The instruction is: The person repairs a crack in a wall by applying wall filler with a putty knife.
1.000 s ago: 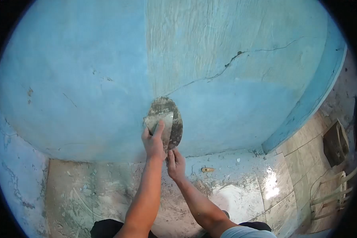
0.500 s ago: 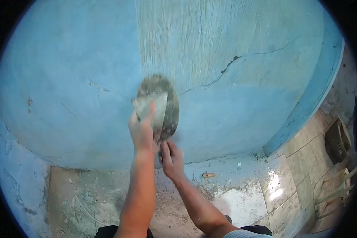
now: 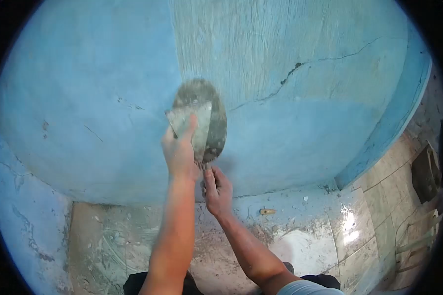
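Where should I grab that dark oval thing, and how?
Probably pinch the dark oval at its narrow bottom, coming from below, where the right hand is. It widens upward, and the flat plate in the left hand covers part of its front.

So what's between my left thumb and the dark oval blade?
In the head view, the pale flat plate: your left thumb lies on its face, and the plate overlaps the dark oval blade. Whether those two touch isn't clear.
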A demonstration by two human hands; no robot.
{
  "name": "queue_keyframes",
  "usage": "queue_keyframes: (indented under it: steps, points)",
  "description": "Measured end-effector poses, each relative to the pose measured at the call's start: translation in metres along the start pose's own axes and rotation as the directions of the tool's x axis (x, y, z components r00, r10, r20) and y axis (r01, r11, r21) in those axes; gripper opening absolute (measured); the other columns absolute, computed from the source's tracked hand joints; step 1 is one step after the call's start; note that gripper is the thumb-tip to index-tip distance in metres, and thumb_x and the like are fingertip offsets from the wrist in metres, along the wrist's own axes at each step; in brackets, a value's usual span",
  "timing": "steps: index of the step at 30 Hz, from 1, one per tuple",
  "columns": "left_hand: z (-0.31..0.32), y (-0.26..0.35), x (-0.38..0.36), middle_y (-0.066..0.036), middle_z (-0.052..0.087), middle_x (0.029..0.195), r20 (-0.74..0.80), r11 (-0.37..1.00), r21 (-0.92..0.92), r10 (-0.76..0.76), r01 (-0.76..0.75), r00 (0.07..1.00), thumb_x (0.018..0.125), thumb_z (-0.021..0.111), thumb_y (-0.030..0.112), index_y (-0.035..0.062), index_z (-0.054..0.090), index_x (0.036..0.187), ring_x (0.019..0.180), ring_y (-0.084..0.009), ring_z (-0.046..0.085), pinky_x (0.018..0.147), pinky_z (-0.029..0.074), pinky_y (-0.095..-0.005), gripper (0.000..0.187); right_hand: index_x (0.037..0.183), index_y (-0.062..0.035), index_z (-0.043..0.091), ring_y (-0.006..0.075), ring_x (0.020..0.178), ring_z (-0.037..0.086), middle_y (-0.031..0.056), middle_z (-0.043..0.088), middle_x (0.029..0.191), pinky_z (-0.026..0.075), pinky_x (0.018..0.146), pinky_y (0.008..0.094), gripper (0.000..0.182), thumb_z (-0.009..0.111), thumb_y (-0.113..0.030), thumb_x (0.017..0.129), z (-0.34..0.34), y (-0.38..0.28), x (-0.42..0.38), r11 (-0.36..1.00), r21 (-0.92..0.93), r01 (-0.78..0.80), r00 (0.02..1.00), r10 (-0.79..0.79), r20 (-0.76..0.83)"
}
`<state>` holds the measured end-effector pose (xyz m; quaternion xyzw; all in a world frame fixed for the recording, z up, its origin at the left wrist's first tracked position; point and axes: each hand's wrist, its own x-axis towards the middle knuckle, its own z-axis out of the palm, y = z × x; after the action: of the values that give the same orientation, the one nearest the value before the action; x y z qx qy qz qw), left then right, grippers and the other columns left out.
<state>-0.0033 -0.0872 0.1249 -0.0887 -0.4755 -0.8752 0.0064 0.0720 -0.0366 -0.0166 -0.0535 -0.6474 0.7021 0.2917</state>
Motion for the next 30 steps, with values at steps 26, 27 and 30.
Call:
queue_keyframes:
  steps: [26, 27, 30]
  points:
    - [-0.034, -0.026, 0.004, -0.012, 0.07, 0.129, -0.044, 0.997, 0.021, 0.077, -0.076, 0.996, 0.104, 0.073, 0.017, -0.0038, 0.059, 0.141, 0.11, -0.0237, 0.071, 0.091, 0.059, -0.0376, 0.045, 0.098, 0.0027, 0.061, 0.0201, 0.062, 0.05, 0.0178, 0.054, 0.071, 0.045, 0.061, 0.0386, 0.035, 0.056, -0.029, 0.112, 0.015, 0.023, 0.001, 0.983, -0.128, 0.129, 0.991, -0.132, -0.016]
    - [-0.018, -0.001, 0.011, -0.011, 0.071, 0.124, 0.012, 0.996, 0.009, 0.094, -0.094, 0.996, 0.103, 0.074, 0.017, -0.004, 0.062, 0.137, 0.105, -0.022, 0.072, 0.087, 0.059, -0.0364, 0.042, 0.099, 0.0027, 0.061, 0.0208, 0.063, 0.049, 0.0188, 0.054, 0.072, 0.045, 0.062, 0.0384, 0.035, 0.056, -0.029, 0.112, 0.022, -0.003, 0.016, 0.974, -0.111, 0.197, 0.978, -0.203, -0.048]
    - [0.003, 0.023, 0.019, -0.012, 0.072, 0.121, 0.06, 0.991, -0.019, 0.132, -0.132, 0.989, 0.102, 0.076, 0.02, -0.0037, 0.062, 0.135, 0.1, -0.0214, 0.072, 0.083, 0.059, -0.0361, 0.043, 0.104, 0.0017, 0.062, 0.0347, 0.07, 0.055, 0.0251, 0.059, 0.079, 0.047, 0.065, 0.0443, 0.031, 0.057, -0.028, 0.111, 0.022, -0.038, 0.032, 0.984, -0.068, 0.163, 0.986, -0.164, 0.001]
